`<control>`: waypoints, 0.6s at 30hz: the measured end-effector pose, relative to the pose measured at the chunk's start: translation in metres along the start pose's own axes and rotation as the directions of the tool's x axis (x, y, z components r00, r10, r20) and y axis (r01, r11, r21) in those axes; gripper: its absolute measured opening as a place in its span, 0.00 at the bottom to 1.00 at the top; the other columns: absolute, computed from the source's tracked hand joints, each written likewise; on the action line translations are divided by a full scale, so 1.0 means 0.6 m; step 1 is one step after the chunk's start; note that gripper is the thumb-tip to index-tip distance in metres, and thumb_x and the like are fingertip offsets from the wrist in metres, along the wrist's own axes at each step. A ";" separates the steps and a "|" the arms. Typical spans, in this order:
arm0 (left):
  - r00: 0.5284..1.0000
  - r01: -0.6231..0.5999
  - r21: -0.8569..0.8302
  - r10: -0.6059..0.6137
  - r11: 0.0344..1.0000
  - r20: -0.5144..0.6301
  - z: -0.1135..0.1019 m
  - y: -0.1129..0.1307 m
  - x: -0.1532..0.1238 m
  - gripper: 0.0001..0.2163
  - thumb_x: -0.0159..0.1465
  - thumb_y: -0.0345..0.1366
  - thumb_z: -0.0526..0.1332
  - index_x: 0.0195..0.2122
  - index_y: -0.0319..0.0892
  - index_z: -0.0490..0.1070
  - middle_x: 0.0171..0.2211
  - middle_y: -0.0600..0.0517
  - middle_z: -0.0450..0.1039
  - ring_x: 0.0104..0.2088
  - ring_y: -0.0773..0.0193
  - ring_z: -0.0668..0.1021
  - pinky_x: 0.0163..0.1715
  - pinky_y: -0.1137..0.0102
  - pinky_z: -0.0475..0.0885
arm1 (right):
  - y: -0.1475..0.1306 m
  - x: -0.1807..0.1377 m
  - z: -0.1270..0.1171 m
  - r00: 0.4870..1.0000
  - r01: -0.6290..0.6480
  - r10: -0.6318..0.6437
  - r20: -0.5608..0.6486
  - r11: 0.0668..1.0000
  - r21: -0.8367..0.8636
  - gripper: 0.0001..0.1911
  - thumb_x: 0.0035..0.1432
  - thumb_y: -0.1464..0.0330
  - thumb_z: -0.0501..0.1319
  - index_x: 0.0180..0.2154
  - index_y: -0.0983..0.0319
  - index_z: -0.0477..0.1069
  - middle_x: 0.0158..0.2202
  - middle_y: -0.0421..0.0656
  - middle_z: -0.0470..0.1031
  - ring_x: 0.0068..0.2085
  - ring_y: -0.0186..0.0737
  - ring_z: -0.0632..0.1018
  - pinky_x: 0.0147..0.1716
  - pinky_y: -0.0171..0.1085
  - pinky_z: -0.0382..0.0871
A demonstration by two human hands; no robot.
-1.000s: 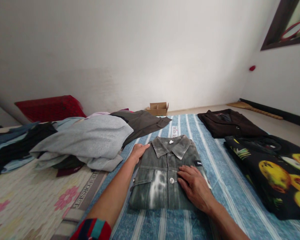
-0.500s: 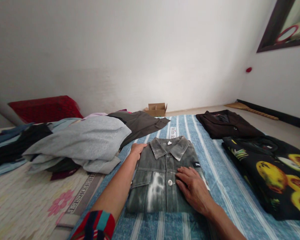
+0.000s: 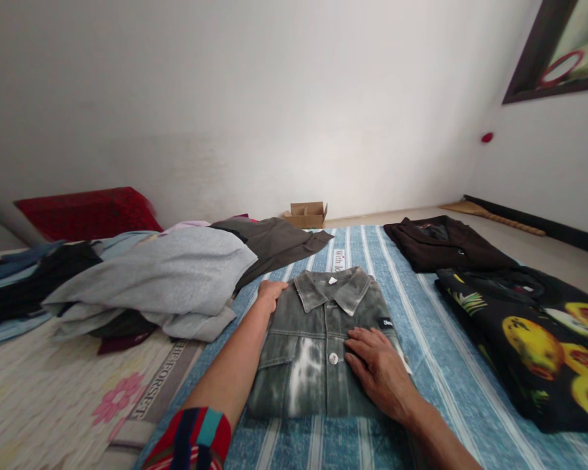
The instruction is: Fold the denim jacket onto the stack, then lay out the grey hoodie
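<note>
A grey-green washed denim jacket (image 3: 311, 372) lies folded into a rectangle, collar at the far end, with pale bleached patches and a metal button down the front. My left hand (image 3: 273, 294) is at its left shoulder edge, closed on the cloth there; some of its fingers are hidden. On the right side of the chest, my right hand (image 3: 379, 369) rests flat with its fingers stretched out, just below a small black label. Beneath the jacket is a blue striped sheet (image 3: 426, 339).
To the left is a loose heap with a grey garment (image 3: 176, 267) and a dark olive one (image 3: 279, 245). Folded at the right are a dark brown garment (image 3: 445, 245) and a black fruit-print one (image 3: 529, 346). A cardboard box (image 3: 308, 214) stands by the wall.
Hardly anything differs. Both hands stay in the same places on the jacket; my left forearm and striped sleeve have shifted very slightly to the right.
</note>
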State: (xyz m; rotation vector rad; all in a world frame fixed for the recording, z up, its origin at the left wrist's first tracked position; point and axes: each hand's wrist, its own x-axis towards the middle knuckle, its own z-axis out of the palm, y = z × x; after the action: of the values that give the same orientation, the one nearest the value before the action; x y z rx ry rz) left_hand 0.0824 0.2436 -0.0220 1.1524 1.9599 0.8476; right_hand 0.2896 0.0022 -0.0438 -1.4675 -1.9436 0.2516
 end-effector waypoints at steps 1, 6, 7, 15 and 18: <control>1.000 -0.001 0.004 0.001 1.000 -0.002 0.000 0.000 0.000 0.06 0.49 0.31 0.65 0.28 0.36 0.73 0.26 0.44 0.76 0.27 0.56 0.79 0.22 0.71 0.70 | -0.001 0.000 0.000 1.000 -0.001 0.001 -0.003 1.000 -0.001 0.13 0.64 0.68 0.52 0.45 0.60 0.74 0.51 0.46 0.74 0.54 0.45 0.72 0.59 0.52 0.57; 1.000 -0.003 0.013 0.003 1.000 -0.004 0.001 -0.003 0.003 0.08 0.49 0.32 0.66 0.30 0.36 0.73 0.27 0.44 0.77 0.28 0.56 0.80 0.22 0.71 0.71 | -0.002 0.000 -0.001 1.000 0.000 0.000 -0.023 1.000 -0.008 0.14 0.64 0.68 0.52 0.45 0.60 0.75 0.51 0.47 0.75 0.54 0.45 0.72 0.59 0.52 0.57; 1.000 -0.002 0.018 0.002 1.000 -0.005 0.001 -0.004 0.004 0.08 0.49 0.32 0.66 0.30 0.36 0.73 0.27 0.44 0.77 0.28 0.56 0.80 0.23 0.71 0.71 | -0.002 0.000 0.000 1.000 0.004 -0.004 -0.026 1.000 -0.008 0.14 0.64 0.68 0.52 0.45 0.59 0.75 0.51 0.47 0.75 0.54 0.45 0.73 0.59 0.52 0.57; 1.000 -0.007 0.068 0.009 0.998 -0.029 0.004 -0.007 0.008 0.09 0.49 0.34 0.66 0.30 0.36 0.74 0.30 0.42 0.78 0.31 0.54 0.80 0.24 0.71 0.70 | 0.001 0.000 0.002 1.000 -0.007 0.007 -0.008 1.000 -0.010 0.14 0.64 0.68 0.52 0.45 0.60 0.74 0.51 0.46 0.74 0.54 0.45 0.72 0.60 0.51 0.56; 0.999 -0.009 0.088 0.013 0.996 -0.049 0.004 -0.005 0.004 0.09 0.49 0.34 0.66 0.30 0.36 0.74 0.33 0.40 0.78 0.33 0.54 0.80 0.23 0.71 0.70 | 0.001 0.001 0.001 1.000 -0.010 0.010 0.004 1.000 -0.006 0.14 0.64 0.68 0.52 0.46 0.60 0.74 0.51 0.46 0.74 0.55 0.45 0.71 0.60 0.51 0.56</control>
State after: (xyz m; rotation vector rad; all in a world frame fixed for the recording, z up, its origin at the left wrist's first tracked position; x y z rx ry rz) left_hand 0.0820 0.2453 -0.0262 1.2040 2.0515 0.8096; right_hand 0.2894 0.0029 -0.0443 -1.4821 -1.9422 0.2538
